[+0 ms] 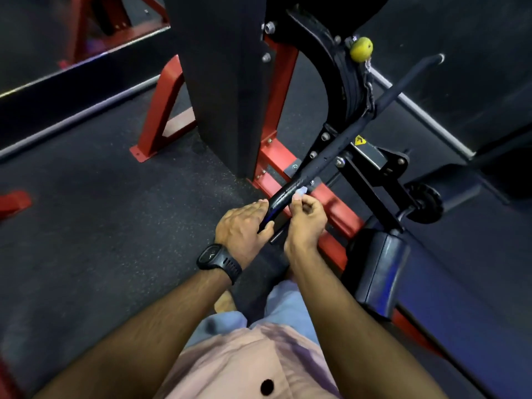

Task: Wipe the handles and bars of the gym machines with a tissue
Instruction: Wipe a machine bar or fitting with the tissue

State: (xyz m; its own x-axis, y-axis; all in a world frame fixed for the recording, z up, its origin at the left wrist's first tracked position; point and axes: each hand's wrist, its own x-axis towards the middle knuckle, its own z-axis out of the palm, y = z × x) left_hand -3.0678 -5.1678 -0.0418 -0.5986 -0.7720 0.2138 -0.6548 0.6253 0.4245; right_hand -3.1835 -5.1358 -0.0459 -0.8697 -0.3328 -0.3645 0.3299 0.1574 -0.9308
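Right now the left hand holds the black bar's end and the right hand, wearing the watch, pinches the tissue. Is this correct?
No: the head view shows the watch on the left wrist. The left hand holds the end of the black bar; the right hand pinches the tissue.

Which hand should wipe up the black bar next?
The right hand: it pinches the tissue right against the bar. The left hand only grips the bar's end.

Speckled dark floor [100,197]; yellow ball [361,49]
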